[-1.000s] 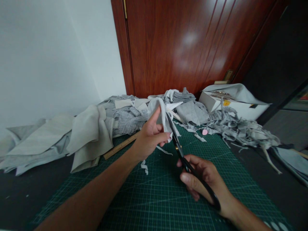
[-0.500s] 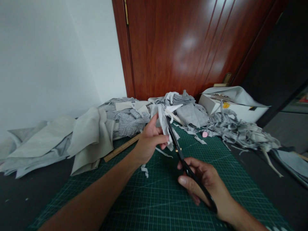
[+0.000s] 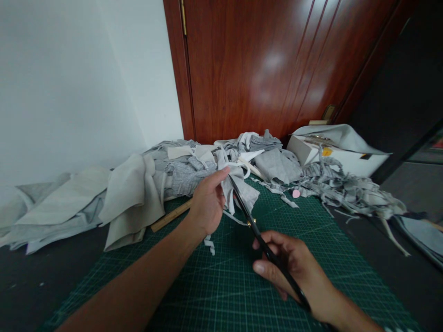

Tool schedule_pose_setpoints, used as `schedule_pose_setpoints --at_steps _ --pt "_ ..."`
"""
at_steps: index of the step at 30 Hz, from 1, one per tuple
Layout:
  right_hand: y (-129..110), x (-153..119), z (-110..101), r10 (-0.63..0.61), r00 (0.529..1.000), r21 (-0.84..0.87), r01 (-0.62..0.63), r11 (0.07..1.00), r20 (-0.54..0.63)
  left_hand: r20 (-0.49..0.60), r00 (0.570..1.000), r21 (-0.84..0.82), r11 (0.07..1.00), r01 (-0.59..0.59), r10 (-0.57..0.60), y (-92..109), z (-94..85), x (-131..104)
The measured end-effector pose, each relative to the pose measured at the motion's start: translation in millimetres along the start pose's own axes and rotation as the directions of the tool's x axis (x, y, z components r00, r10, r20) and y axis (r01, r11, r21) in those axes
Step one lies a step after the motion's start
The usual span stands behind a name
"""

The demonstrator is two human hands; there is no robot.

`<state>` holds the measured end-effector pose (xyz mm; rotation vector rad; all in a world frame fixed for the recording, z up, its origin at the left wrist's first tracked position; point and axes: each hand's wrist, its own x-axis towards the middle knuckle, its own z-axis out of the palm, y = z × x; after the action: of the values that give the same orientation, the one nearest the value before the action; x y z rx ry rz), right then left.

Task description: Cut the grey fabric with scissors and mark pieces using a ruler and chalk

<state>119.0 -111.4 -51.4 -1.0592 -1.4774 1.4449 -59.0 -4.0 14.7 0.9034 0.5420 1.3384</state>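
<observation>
Over the green cutting mat [image 3: 214,286], my left hand [image 3: 209,198] pinches a light grey piece of fabric [image 3: 247,192] between thumb and fingers. The cloth hangs from it toward the right. My right hand [image 3: 290,269] is wrapped round the handles of black scissors [image 3: 254,226], whose brass-coloured pivot shows midway. Their blades point up and left, with the tips at the fabric close to my left thumb. I cannot tell how far the blades are apart. Small curled fabric offcuts [image 3: 209,245] lie on the mat below my left hand.
A wooden ruler [image 3: 171,216] lies left of my hand. Folded grey fabric [image 3: 128,193] and more cloth piles line the back. A heap of shredded strips [image 3: 353,186] lies right, before a white box [image 3: 363,161]. A small pink disc [image 3: 296,193] sits nearby. Behind stands a wooden door [image 3: 249,69].
My left hand has turned and shifted slightly left and down, with the fabric now spread to the right. The scissors have moved a little left and lower, their tips nearer my thumb.
</observation>
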Motion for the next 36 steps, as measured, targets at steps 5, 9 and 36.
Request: schedule_pose_setpoints --at_steps 5,9,36 --pt "1.8 -1.0 -1.3 0.002 1.000 -0.026 -0.002 1.000 0.012 -0.079 0.996 -0.013 0.999 -0.051 0.050 0.6 -1.0 2.8" --pt "0.8 -1.4 -0.5 0.011 1.000 -0.029 -0.011 1.000 0.009 -0.118 0.985 -0.006 0.992 -0.130 0.128 -1.3 2.0 2.2" --pt "5.2 1.6 1.1 0.009 0.998 0.006 -0.009 1.000 -0.059 -0.039 0.997 0.118 0.991 -0.067 0.072 -2.9 4.0 -6.3"
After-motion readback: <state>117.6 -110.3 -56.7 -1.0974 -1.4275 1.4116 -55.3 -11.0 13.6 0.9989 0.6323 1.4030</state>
